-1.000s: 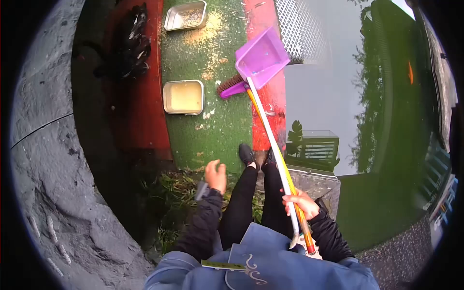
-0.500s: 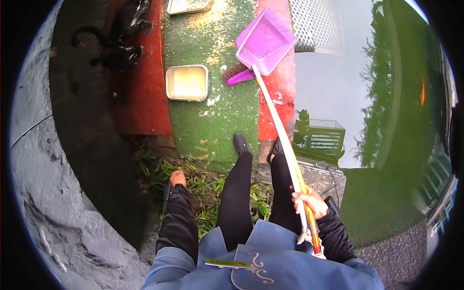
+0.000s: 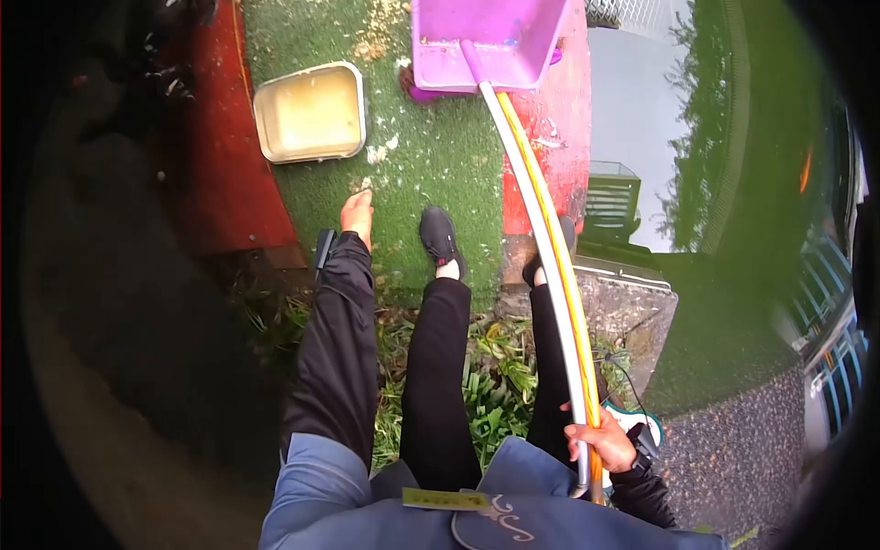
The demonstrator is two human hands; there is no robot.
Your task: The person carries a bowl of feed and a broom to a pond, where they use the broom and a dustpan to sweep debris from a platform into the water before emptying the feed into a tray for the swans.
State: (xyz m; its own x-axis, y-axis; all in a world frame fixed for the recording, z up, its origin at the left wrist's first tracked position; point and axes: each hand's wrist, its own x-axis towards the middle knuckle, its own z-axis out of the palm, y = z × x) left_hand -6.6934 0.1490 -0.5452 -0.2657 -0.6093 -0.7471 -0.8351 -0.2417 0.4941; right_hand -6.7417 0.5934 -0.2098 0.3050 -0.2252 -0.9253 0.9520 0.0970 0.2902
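Note:
My right hand (image 3: 605, 442) is wrapped round two long handles held together, a white one (image 3: 541, 215) and an orange-yellow one (image 3: 561, 257). The white handle runs up to a purple dustpan (image 3: 490, 41) at the top. Behind the dustpan, a purple brush (image 3: 431, 94) shows only in part. My left hand (image 3: 358, 218) is stretched forward over the green turf with nothing in it, its fingers extended. Just beyond it lies a metal tray (image 3: 310, 113) with a pale yellowish inside.
Green turf (image 3: 458, 174) with scattered crumbs lies between red strips (image 3: 206, 137). A dark bird (image 3: 160, 64) is at the upper left. Green water (image 3: 761, 302) fills the right side. Grass (image 3: 495, 385) grows around my legs, beside a stone slab (image 3: 623, 316).
The view has shifted forward and the tray looks nearer. My left hand has reached forward and its fingers have straightened. The dustpan has turned and now covers more of the brush.

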